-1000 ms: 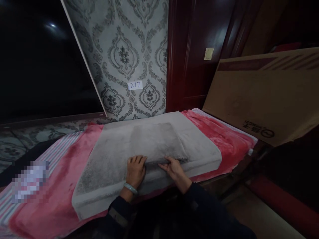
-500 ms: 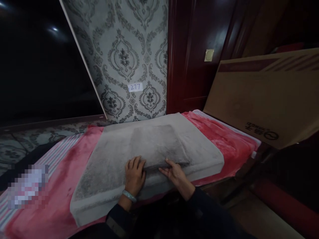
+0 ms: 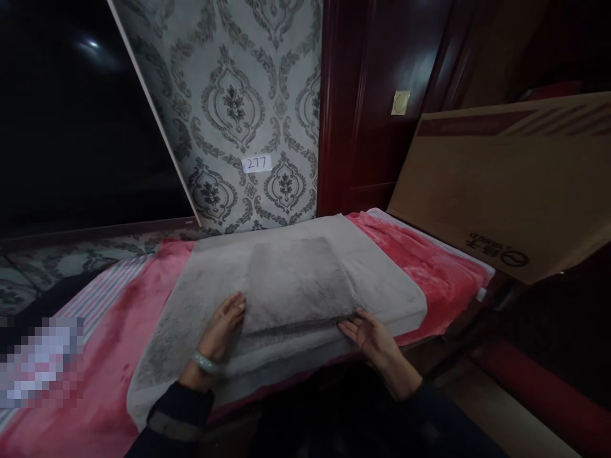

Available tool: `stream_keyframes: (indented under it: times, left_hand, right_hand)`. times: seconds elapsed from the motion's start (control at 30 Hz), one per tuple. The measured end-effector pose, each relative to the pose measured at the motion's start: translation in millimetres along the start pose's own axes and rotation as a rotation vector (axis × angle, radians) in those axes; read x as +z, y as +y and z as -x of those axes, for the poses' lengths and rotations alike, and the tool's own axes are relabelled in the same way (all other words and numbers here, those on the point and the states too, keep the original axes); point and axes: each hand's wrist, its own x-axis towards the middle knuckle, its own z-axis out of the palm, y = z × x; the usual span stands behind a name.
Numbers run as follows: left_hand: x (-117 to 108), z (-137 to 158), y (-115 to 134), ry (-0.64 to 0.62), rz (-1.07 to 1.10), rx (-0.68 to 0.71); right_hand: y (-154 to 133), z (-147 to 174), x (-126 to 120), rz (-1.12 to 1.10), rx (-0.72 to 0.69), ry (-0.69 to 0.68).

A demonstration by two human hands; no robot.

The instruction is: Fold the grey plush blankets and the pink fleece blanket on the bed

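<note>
A folded grey plush cloth [image 3: 296, 280] lies flat on a larger, paler grey plush cloth [image 3: 377, 273]. At the folded cloth's left edge is my left hand [image 3: 222, 327], fingers stretched out and close together, with a bracelet on the wrist. My right hand [image 3: 375, 337] is by the near right corner of the same cloth, its palm partly turned up. Its fingers are extended and its thumb is apart from them, near the corner. Neither hand visibly grips the fabric.
Under the grey cloths a pink plush blanket [image 3: 102, 343] and striped fabric [image 3: 114, 280] cover the surface. A large cardboard box [image 3: 496, 191] leans at the right. A dark television screen [image 3: 86, 127] stands at the left, before the patterned wall [image 3: 233, 108].
My hands have moved apart along the near edge of the folded cloth, the left going left and the right going right. The folded cloth's near edge looks straighter.
</note>
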Motion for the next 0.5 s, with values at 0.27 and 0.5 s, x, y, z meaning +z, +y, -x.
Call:
stream_keyframes:
  times: [0.27, 0.5]
  left_hand:
    - [5.0, -53.4, 23.1, -0.081, 0.076, -0.201]
    - [8.9, -98.4, 27.5, -0.169, 0.036, -0.286]
  right_hand:
    - [-68.7, -37.0, -1.3, 0.268, 0.092, -0.225]
    - [-87.1, -100.3, 23.5, 0.43, 0.146, -0.302]
